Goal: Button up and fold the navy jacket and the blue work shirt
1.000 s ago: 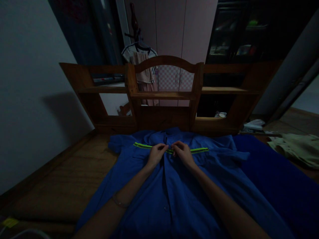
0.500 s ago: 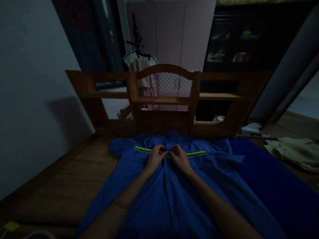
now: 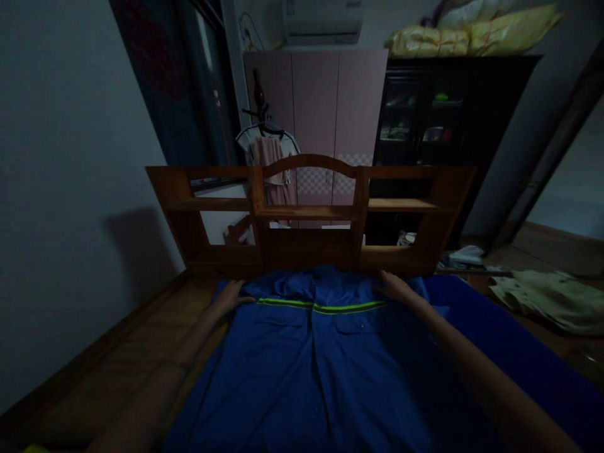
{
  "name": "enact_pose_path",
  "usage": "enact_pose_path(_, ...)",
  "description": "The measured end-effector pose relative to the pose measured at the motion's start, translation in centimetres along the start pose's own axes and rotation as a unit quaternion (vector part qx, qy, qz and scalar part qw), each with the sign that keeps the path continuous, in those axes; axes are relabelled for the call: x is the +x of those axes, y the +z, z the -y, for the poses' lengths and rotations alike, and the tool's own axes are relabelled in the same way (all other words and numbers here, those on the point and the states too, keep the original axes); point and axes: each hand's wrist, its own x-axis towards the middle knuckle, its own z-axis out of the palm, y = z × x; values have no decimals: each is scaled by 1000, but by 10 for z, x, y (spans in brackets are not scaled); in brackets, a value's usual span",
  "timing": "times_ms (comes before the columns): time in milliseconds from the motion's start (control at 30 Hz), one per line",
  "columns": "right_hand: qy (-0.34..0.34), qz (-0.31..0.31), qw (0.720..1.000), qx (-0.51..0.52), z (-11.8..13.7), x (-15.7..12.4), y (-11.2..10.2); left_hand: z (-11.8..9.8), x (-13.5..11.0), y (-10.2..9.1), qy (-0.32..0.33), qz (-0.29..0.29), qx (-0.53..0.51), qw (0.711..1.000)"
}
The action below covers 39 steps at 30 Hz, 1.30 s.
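A blue short-sleeved work shirt (image 3: 278,352) lies front up before me, with a yellow-green and dark stripe (image 3: 349,309) across the chest. Flapped pockets sit under the stripe on both sides, and the collar end is rumpled. My left hand (image 3: 230,297) rests at the shirt's left shoulder, its thumb held apart from the fingers. At the opposite shoulder is my right hand (image 3: 397,288), fingers stretched over the cloth. Dim light hides some of the fingertips.
Beyond the collar stands a wooden headboard with shelves (image 3: 306,214). A deep blue cloth (image 3: 491,333) lies to the right, with pale folded fabric (image 3: 552,299) further out. A white wall (image 3: 70,220) rises on the left. Bare wooden boards (image 3: 141,352) show beside the shirt.
Both hands have left the shirt's middle front and moved apart, one to each shoulder. The chest stripe now shows across the front placket. The view has tilted up.
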Motion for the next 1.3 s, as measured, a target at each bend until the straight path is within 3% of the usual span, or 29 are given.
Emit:
enact_pose_path(133, 17, 1, 1000, 8, 8, 2, 6, -8, -10, -5, -14, -4, 9, 1000)
enact_pose_path(233, 30, -33, 999, 13, 10, 5, -4, -19, -12, -17, -22, -37, 23, 999)
enact_pose_path(400, 57, -129, 990, 30, 2, 25, -48, -41, 3, -53, -53, -144, 42, 987)
enact_pose_path(500, 95, -215, 968, 90, -1, 42, -76, -55, 20, -75, -71, -216, 45, 973)
enact_pose_path(567, 109, -279, 944, 140, 3, 53, -86, -64, 32, -85, -94, -241, 40, 965)
enact_pose_path(633, 79, -309, 938, 133, 11, 58, -83, -74, 40, -86, -114, -258, 33, 959)
enact_pose_path(767, -21, -239, 969, 62, 32, 46, -38, -91, 38, -59, -98, -228, 41, 968)
enact_pose_path(900, -44, -176, 982, 46, 44, 17, 10, -100, 12, -21, -98, -162, 50, 981)
enact_pose_path(967, -33, -176, 983, 40, 51, 3, 18, -108, -5, -12, -101, -168, 60, 979)
enact_pose_path(1033, -24, -191, 981, 37, 65, -8, 17, -125, -19, -11, -79, -220, 65, 970)
enact_pose_path(1133, -62, -195, 977, 64, 96, -22, 12, -163, -32, -9, 15, -270, -9, 963)
enact_pose_path(1233, -122, -131, 973, 143, 129, -37, 21, -201, -38, 8, 123, -169, -163, 964)
enact_pose_path(1300, -137, -96, 970, 175, 143, -48, 35, -216, -40, 28, 163, -106, -215, 957)
